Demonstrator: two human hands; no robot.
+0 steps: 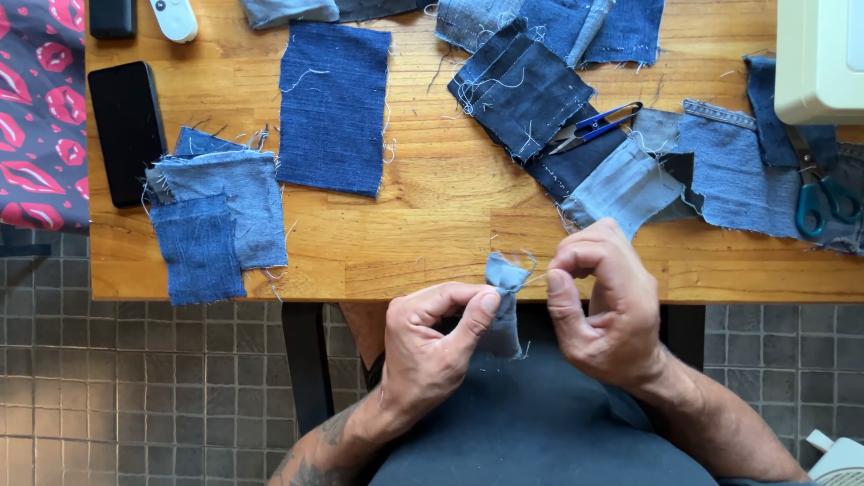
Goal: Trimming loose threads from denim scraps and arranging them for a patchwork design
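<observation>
We see the left hand [430, 346] pinching a small pale-blue denim scrap [504, 306] just off the wooden counter's [450, 202] near edge, holding it steady; the right hand [601, 306] is curled, fingertips nipping a loose thread at its top.

Wooden counter [450, 207] strewn with denim patches: dark rectangle [333, 108] mid-left, stacked pale pieces [216, 225] near front-left edge. Black phone [128, 130] at left edge. Blue snips [596, 124] centre-right. Teal scissors [821, 200] by right edge.
</observation>
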